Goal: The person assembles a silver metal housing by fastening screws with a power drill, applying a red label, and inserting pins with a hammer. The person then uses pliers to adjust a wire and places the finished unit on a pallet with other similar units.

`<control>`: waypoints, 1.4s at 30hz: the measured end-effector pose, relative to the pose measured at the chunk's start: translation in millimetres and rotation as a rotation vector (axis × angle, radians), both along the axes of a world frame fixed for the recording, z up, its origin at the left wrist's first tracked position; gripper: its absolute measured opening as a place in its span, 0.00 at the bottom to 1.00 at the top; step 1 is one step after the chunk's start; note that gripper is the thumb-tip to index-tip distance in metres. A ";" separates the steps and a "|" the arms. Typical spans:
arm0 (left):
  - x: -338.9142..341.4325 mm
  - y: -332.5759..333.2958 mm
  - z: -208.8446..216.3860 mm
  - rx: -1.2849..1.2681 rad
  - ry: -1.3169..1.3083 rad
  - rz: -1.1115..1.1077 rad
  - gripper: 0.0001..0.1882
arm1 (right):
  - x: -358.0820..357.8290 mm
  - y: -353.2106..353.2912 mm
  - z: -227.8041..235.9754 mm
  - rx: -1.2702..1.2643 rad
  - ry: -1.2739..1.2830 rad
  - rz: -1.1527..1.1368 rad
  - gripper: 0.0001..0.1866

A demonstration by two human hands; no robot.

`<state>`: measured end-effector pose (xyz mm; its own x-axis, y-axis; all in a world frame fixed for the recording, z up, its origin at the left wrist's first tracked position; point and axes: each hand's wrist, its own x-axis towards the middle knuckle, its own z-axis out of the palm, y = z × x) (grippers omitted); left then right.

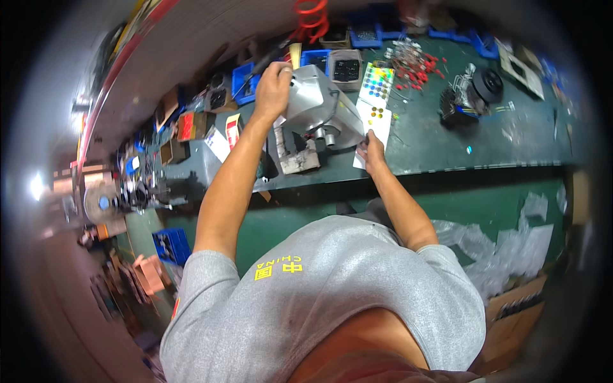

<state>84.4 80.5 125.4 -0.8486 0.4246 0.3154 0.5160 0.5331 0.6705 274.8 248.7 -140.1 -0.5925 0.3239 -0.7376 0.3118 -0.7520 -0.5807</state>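
A silver sheet-metal housing [338, 112], box-shaped, sits tilted over the bench near its front edge, with a dark cable and two short round metal stubs on its near side. My left hand [273, 89] grips its upper left end, fingers wrapped over the edge. At its lower right corner my right hand [372, 152] is closed, the fingertips partly hidden; it appears to hold that corner, above a white sheet [382, 124] with several gold round stickers. Beyond lies a sheet of shiny round stickers [378, 83]. A worn pale L-shaped block [300, 164] is under the housing's left side.
Red-tipped wire parts [415, 67] lie piled at the back. A black motor-like assembly [469, 96] stands to the right on the green bench [434, 150]. Blue bins [365, 36] line the back, below a red coiled hose [313, 22]. Plastic wrap [511, 239] lies on the floor at right.
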 end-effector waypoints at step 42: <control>146.0 -304.8 -261.3 -0.032 -0.720 0.812 0.20 | -285.0 -170.3 129.4 1.398 0.289 0.712 0.29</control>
